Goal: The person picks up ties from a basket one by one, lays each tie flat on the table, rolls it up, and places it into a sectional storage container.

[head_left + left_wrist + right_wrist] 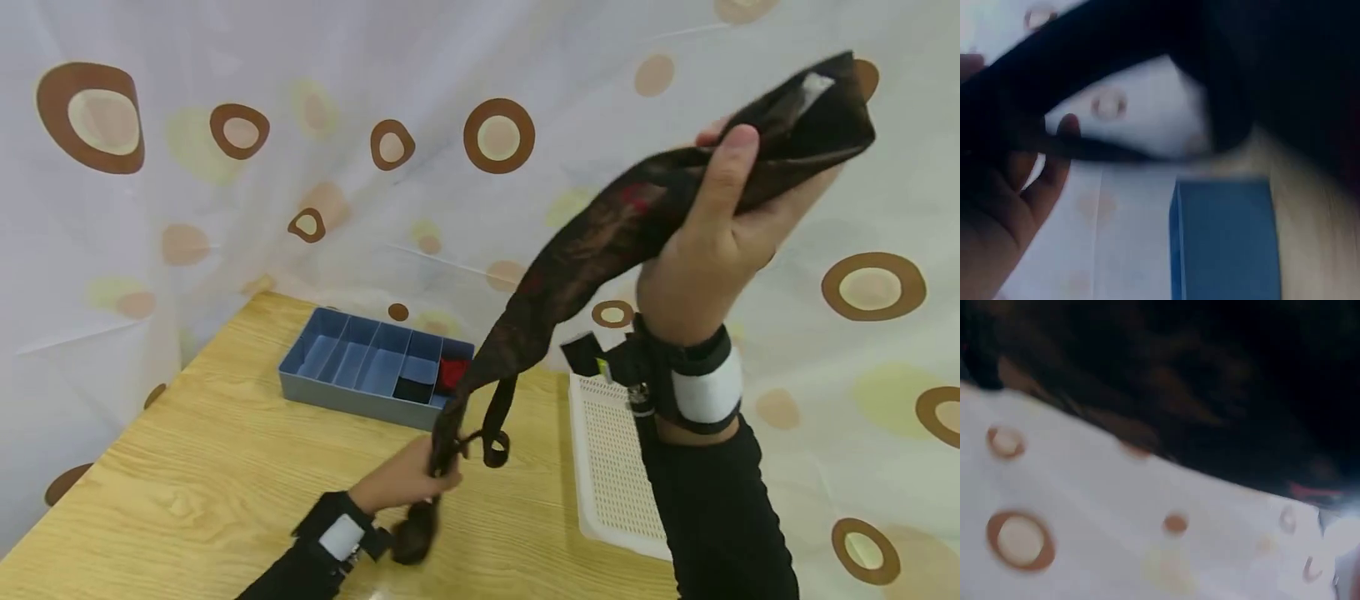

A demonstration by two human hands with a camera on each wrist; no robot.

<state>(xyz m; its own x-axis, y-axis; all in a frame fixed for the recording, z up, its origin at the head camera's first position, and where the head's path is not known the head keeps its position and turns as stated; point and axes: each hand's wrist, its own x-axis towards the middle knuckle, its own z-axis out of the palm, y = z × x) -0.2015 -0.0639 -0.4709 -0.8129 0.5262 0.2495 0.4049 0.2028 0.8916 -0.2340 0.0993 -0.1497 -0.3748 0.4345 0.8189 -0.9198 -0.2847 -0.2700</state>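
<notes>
A long dark patterned garment, sheer with red patches, stretches diagonally through the air. My right hand grips its upper end high at the right, thumb over the cloth. My left hand pinches the lower end just above the wooden table, with thin straps looping beside it. In the left wrist view the dark cloth crosses above my fingers. The right wrist view is blurred and mostly filled by the dark cloth.
A blue-grey divided box sits at the table's back, with a black item and a red item in its right compartments. A white perforated tray lies at the right edge. A white curtain with brown rings hangs behind.
</notes>
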